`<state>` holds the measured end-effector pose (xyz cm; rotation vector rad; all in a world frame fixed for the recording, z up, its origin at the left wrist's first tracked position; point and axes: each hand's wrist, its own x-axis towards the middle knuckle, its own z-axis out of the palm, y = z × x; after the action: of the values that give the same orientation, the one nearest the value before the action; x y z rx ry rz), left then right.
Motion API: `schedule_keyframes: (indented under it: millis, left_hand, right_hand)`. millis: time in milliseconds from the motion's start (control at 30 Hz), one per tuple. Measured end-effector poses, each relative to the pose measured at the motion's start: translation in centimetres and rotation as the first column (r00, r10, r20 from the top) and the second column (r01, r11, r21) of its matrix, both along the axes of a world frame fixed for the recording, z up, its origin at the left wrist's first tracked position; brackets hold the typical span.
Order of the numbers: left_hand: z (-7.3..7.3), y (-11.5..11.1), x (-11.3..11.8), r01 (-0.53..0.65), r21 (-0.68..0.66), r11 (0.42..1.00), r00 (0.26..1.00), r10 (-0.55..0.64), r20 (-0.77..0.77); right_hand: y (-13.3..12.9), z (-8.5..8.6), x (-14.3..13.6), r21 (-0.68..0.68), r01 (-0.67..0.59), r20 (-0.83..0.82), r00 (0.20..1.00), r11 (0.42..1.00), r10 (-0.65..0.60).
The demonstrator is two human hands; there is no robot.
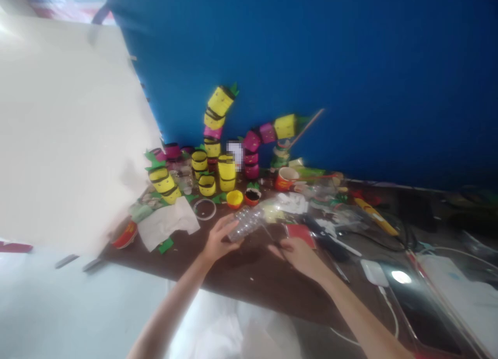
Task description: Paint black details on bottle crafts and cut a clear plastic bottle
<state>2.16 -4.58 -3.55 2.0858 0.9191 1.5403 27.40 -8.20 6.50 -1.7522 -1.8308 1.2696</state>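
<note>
My left hand (pixel 221 239) is closed around a clear ridged plastic bottle (pixel 246 223), held tilted above the brown table (pixel 241 268). My right hand (pixel 295 252) is just to the right, its fingers pinched on a thin tool (pixel 269 232) that points toward the bottle. Blur hides what kind of tool it is. Behind the bottle are a small yellow-lined cup (pixel 234 198) and a dark-filled cup (pixel 252 194). A roll of clear tape (pixel 204 209) lies left of the bottle, next to a white sheet of paper (pixel 169 224).
Stacked yellow cups (pixel 220 102) and magenta cups (pixel 252 156) lean along the blue wall (pixel 350 63). A red paper cup (pixel 287 178) stands at the back. On the right lie a yellow box cutter (pixel 375 216), a white charger (pixel 374 272) and a dark tablet-like device (pixel 431 312).
</note>
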Motion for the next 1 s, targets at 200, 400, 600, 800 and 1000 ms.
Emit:
schedule_keyframes:
  millis: [200,400,600,800,1000]
  left_hand:
    - [0.1,-0.2,0.3,0.105,-0.044,0.993,0.994,-0.104,0.024]
    - [-0.2,-0.4,0.3,0.125,-0.079,0.989,0.992,-0.123,0.024]
    - [-0.3,-0.3,0.1,0.120,-0.092,0.988,0.993,-0.119,0.016]
    - [0.0,-0.1,0.0,0.110,-0.082,0.991,0.994,-0.110,0.004]
    - [-0.5,0.1,-0.2,0.104,-0.055,0.993,0.992,-0.108,-0.065]
  right_hand:
    - [0.4,-1.5,0.8,-0.023,-0.113,-0.171,0.979,0.993,0.108]
    - [0.8,-1.7,0.8,-0.082,-0.076,-0.166,0.984,0.994,0.062]
    - [-0.1,-1.6,0.4,-0.046,0.016,-0.086,0.996,0.999,-0.020]
    - [-0.6,-2.7,0.7,-0.011,0.016,-0.103,0.995,1.000,-0.017]
    - [-0.8,-2.4,1.4,-0.056,-0.007,-0.144,0.990,0.998,-0.002]
